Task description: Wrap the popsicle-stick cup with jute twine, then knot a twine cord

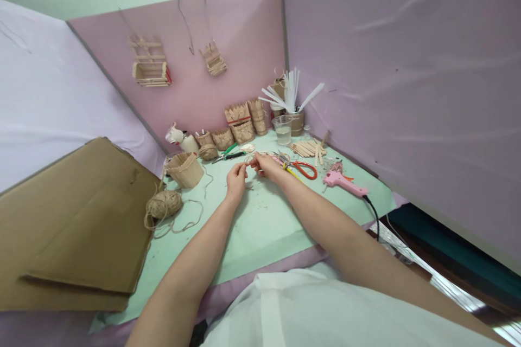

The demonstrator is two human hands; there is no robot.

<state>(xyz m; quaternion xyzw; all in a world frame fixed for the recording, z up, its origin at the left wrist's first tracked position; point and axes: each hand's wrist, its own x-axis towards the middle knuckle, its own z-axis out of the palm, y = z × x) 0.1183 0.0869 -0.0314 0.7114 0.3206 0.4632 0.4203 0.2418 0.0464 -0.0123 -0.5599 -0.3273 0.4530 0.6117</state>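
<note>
My left hand (236,179) and my right hand (264,165) are close together above the middle of the green tabletop. Both are closed in a pinch on a thin strand of twine (248,160), which shows faintly between the fingertips. Just beyond the hands lie pliers with green-and-black handles (234,155). Red-handled scissors (305,169) rest right of my right hand, beside a yellow thin object (291,172). To the left, a ball of twine (164,204) with loose loops lies near a wooden-stick basket (185,169).
A pink glue gun (345,182) with a black cord lies at the right. Wooden sticks (307,148), a clear cup (283,130) of liquid and white strips (291,92) stand behind. Cardboard (81,227) covers the left side. Small stick crafts (152,73) hang on the pink partition.
</note>
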